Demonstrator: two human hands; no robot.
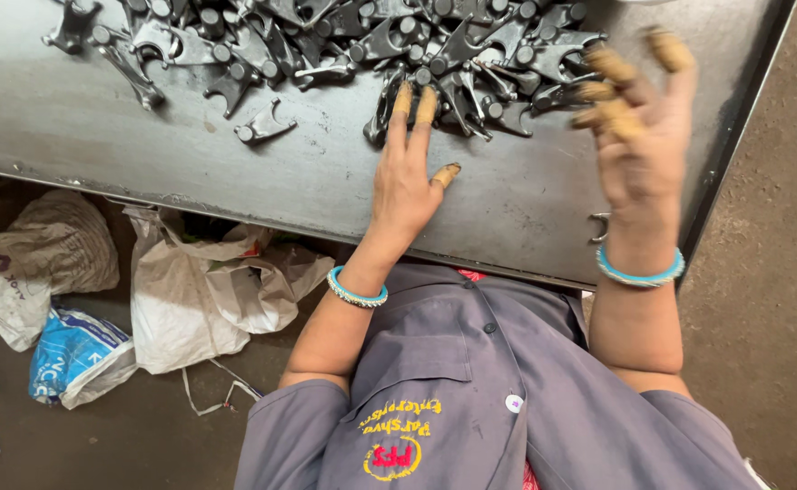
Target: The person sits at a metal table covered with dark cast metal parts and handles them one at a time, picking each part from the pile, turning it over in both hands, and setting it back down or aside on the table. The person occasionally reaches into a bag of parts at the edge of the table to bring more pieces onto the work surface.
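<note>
Forgings (353,41) on table (99,118) (bags (199,290) beneath)

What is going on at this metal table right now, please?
A person in a grey shirt works at a steel table heaped with dark forked metal parts. The left hand lies flat, its capped fingertips touching the pile's edge. The right hand is raised, open and blurred, holding nothing. One part lies apart.

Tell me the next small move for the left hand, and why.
Probably curl the left hand fingertips around the nearest forked metal casting and draw it off the pile. They already rest on its edge, palm flat on the steel table; the right hand is raised, blurred, apparently empty.
</note>
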